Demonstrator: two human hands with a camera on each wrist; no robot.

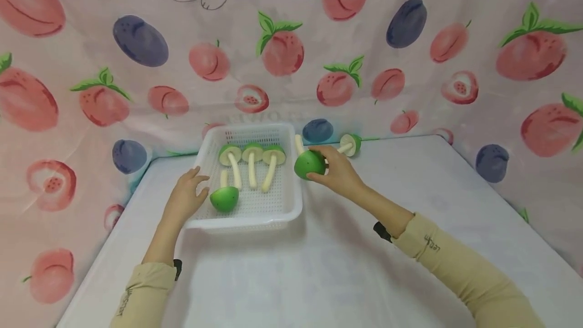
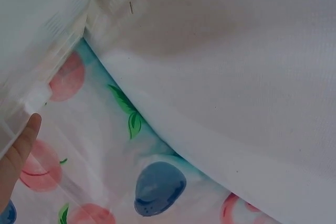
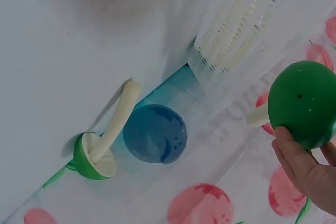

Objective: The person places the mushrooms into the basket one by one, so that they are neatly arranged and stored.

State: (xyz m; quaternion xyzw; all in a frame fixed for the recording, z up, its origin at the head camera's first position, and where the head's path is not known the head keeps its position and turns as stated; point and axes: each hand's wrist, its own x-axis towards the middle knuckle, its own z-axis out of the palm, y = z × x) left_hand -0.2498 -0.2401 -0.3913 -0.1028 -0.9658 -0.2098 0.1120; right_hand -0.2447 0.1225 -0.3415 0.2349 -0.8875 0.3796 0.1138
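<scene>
My right hand [image 1: 338, 170] holds a toy mushroom [image 1: 310, 164] by its green cap, beside the right rim of a white plastic basket [image 1: 298, 201]. Its cream stem points up and away; the right wrist view shows fingers along the cap [image 3: 302, 103]. At the basket's left rim is my left hand [image 1: 183, 196], fingers spread and gripping nothing; whether it touches the rim is unclear. Inside the basket, three mushrooms [image 1: 252, 166] lie in a row at the back, stems toward me. A fourth-placed one [image 1: 224, 199] lies in front, cap toward me.
Another green-capped mushroom [image 1: 350, 145] lies at the table's back edge, right of the basket. The white table [image 1: 346, 267] meets a fruit-printed cloth [image 1: 255, 54] that hangs behind and at both sides.
</scene>
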